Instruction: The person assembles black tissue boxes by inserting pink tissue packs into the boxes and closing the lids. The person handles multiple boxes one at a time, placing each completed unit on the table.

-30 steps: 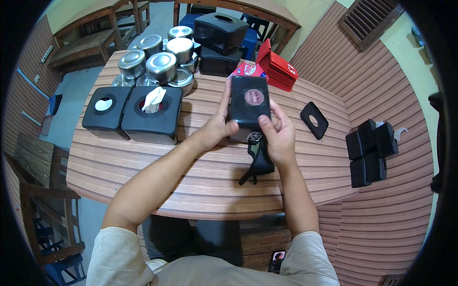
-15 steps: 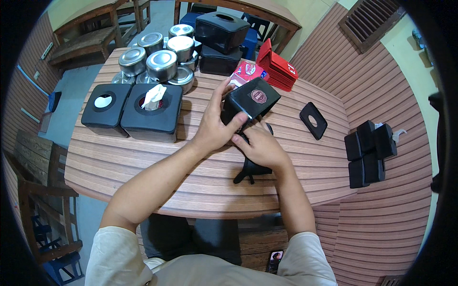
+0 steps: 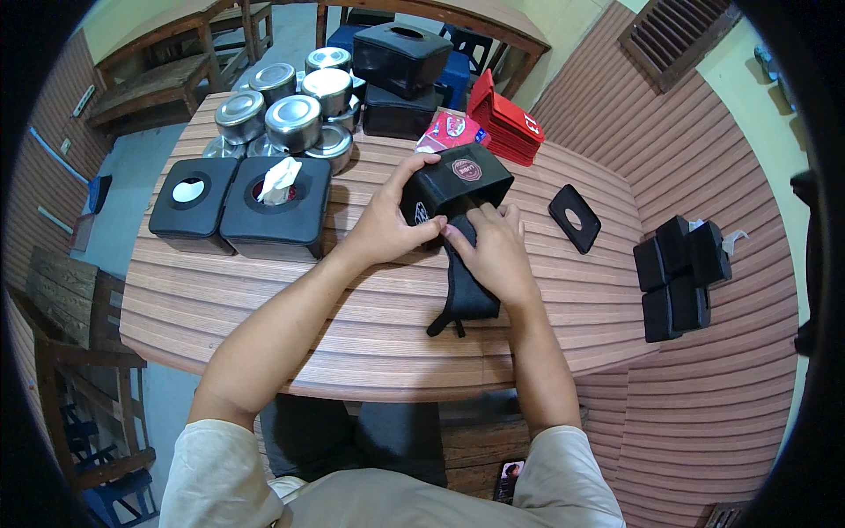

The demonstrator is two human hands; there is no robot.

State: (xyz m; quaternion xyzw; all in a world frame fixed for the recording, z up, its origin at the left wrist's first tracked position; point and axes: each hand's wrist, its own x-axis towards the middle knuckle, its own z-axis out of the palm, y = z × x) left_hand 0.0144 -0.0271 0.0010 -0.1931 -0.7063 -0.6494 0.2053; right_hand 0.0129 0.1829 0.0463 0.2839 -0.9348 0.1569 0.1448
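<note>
A black tissue box body (image 3: 463, 172) with a round pinkish emblem lies tipped on its side, its open end facing me to the right. My left hand (image 3: 387, 220) is closed on its left side, thumb at the lower edge. My right hand (image 3: 495, 251) has its fingers bent into the box's opening, gripping part of a black cloth (image 3: 471, 297). The rest of that cloth hangs down onto the table in front of me. Its fingertips are partly hidden inside the box. A black lid (image 3: 583, 239) with an oval hole lies to the right.
Two black tissue boxes (image 3: 280, 231) stand at the left. Behind them are stacked round metal tins (image 3: 293, 123) and larger black boxes (image 3: 400, 66). A pink-red tissue pack (image 3: 451, 132) and red folders (image 3: 506, 128) lie behind my hands. Several small black boxes (image 3: 673, 295) sit at the right edge.
The box has turned slightly and its open end shows more. My right hand has moved up from below the box to its opening, exposing more of the cloth.
</note>
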